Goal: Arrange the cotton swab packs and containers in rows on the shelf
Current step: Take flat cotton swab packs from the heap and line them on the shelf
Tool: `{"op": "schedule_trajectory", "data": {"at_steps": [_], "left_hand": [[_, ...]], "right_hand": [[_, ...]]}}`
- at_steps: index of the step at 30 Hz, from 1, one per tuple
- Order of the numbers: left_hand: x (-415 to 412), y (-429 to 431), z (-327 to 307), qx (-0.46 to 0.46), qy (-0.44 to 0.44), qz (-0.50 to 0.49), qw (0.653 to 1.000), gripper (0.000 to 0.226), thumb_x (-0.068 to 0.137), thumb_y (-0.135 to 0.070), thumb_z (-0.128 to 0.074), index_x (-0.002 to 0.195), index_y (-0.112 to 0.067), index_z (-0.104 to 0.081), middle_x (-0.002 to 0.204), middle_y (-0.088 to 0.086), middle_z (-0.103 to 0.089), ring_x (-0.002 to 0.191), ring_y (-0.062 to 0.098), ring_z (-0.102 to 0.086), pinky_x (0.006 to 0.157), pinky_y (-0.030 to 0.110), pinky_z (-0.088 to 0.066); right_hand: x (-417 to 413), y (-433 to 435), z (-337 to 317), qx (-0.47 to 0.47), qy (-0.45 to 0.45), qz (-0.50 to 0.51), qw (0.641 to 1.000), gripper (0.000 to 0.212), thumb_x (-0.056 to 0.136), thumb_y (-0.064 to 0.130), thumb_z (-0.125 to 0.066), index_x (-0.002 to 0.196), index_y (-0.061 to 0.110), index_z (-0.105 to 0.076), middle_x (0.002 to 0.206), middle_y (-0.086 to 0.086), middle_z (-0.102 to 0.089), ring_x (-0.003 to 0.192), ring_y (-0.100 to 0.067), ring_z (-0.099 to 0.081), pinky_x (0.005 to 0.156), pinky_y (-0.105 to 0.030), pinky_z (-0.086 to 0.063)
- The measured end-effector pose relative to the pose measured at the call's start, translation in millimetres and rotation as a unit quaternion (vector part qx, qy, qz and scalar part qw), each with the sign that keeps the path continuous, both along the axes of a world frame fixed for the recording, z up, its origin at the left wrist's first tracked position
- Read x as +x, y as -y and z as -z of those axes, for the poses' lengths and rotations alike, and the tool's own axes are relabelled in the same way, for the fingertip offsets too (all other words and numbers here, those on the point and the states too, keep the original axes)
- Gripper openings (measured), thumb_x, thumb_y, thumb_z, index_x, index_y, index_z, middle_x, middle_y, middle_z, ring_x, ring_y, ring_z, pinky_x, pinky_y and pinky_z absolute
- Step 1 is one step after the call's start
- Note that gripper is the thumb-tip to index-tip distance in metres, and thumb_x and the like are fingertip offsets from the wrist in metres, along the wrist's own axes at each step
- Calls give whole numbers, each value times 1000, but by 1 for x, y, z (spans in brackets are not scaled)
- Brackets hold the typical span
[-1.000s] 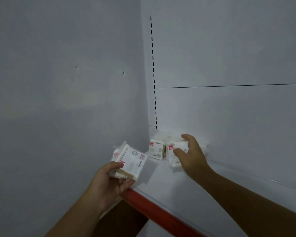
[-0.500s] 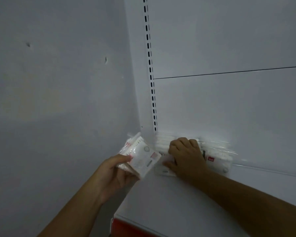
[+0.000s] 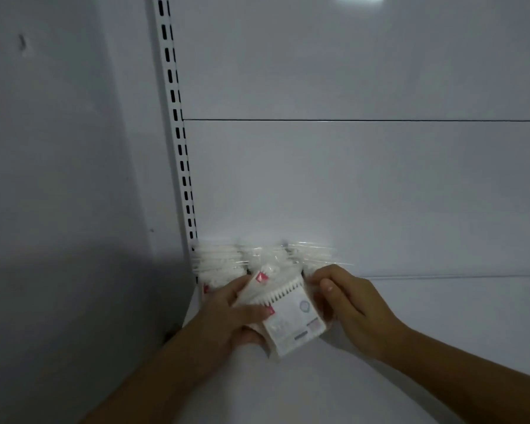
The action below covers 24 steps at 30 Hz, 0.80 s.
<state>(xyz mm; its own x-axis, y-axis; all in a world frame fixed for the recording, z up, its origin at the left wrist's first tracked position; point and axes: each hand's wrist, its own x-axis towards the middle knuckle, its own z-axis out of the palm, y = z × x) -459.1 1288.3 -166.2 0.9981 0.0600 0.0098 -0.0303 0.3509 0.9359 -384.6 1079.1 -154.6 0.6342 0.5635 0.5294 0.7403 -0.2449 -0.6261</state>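
The pack (image 3: pixel 291 316) is a flat, clear-wrapped bundle of cotton swabs. Its white label faces up and carries a comb-like row of dark strokes, a pale ring emblem, small grey print and pink marks at two corners; the print is too blurred to read. It is held just above the white shelf (image 3: pixel 426 347), near the left rear corner and just in front of the back row (image 3: pixel 266 258). That row is three or so similar packs with fluffy white swab heads, standing against the back panel (image 3: pixel 349 185) beside the slotted upright (image 3: pixel 178 133). The left hand (image 3: pixel 227 322) comes in from the lower left. Its thumb lies across the label's left edge and its fingers are curled under the pack, so it grips the pack from that side. The right hand (image 3: pixel 352 304) reaches in from the lower right, knuckles up, with its fingers bent round the pack's right edge and one fingertip raised near the top corner, so it holds that side too. The pack sits skewed: one corner points toward the camera, and its long axis runs from upper left, at the back row, to lower right. A grey wall (image 3: pixel 58 179) closes the left side.
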Motion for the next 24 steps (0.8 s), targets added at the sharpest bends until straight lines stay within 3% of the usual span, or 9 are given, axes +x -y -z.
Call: {"op": "schedule_trajectory", "data": {"at_steps": [2,4,8,10,12,14,16,21,24], "left_hand": [[0,2,7,61,8,-9,998,63,48,4,-85,107,-10,-68,102,15,-73,89,30,-72,64,37,-59],[-3,1,11,116,16,4,993,68,44,-11,-88,108,-13,-67,101,12,-74,89,27,-72,64,33,-58],[-6,-2,14,120,17,9,993,69,43,-35,-96,106,-23,-72,104,9,-74,91,25,-72,65,33,-58],[-5,-2,15,93,6,-7,996,47,59,-32,-87,104,-34,-73,105,9,-73,88,24,-72,64,35,-57],[-4,-2,16,71,-10,-25,997,40,66,-21,-80,101,-39,-73,102,7,-74,82,23,-73,60,36,-57],[-5,-2,17,58,-17,-30,998,38,68,-15,-76,98,-38,-75,96,9,-75,77,25,-73,55,35,-57],[-6,-2,16,50,-17,-29,998,35,69,-12,-70,98,-32,-76,95,13,-75,76,29,-73,53,35,-57],[-7,0,15,41,-12,-32,999,35,63,-8,-69,94,-23,-77,95,21,-73,74,34,-72,52,38,-57],[-9,0,14,27,-7,-49,998,32,66,-5,-60,89,-17,-78,92,22,-73,71,32,-72,52,39,-58]], "right_hand": [[-3,3,13,-3,-91,-46,995,13,87,49,-52,86,36,-56,72,-2,-64,61,-18,-57,59,-39,-46],[-3,3,25,-9,-181,-86,980,32,73,54,-71,92,32,-58,76,-10,-64,67,-31,-60,62,-43,-51],[14,5,25,69,-314,-146,936,35,64,26,-83,96,18,-69,83,-17,-62,76,-26,-60,71,-37,-50],[21,11,22,113,-387,-198,893,27,71,7,-75,97,6,-69,94,-22,-69,80,-29,-68,70,-34,-56],[25,18,18,144,-413,-208,875,26,70,-2,-67,94,7,-71,93,-20,-72,79,-29,-71,64,-34,-57],[29,24,11,176,-384,-158,893,33,65,-3,-76,93,13,-71,91,-16,-73,80,-32,-71,70,-43,-55],[31,28,3,193,-326,-95,921,40,62,8,-76,98,12,-61,91,-12,-73,81,-33,-69,74,-54,-49],[27,34,-3,172,-181,-12,968,54,77,1,-74,104,40,-49,96,7,-72,83,-14,-71,63,-26,-58],[25,38,-2,78,-48,49,995,42,74,14,-80,97,38,-54,89,21,-69,70,-6,-66,54,-14,-50]]}}
